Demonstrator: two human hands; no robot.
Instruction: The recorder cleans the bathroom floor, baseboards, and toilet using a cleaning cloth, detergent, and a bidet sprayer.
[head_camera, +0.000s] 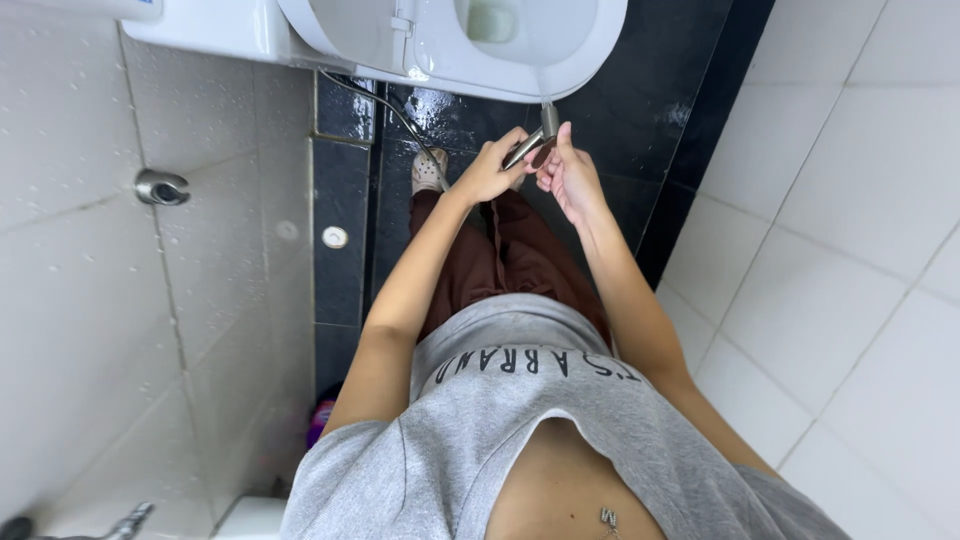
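Observation:
I look down my own body in a narrow tiled bathroom. My left hand (488, 170) grips a metal hand-held sprayer (533, 140), its head pointing toward the white toilet bowl (560, 70) ahead. A thin jet of water runs from the sprayer head up to the bowl's rim. My right hand (570, 178) is beside the sprayer head, fingers apart and touching it. A flexible metal hose (395, 112) trails from the sprayer toward the left wall. Both hands sit just below the toilet's front edge.
Wet black floor tiles (640, 110) lie under the toilet. White wall tiles (850, 200) close in on both sides. A chrome wall valve (160, 187) sits on the left wall, a chrome tap (128, 520) at bottom left. My sandalled foot (428, 170) stands near the hose.

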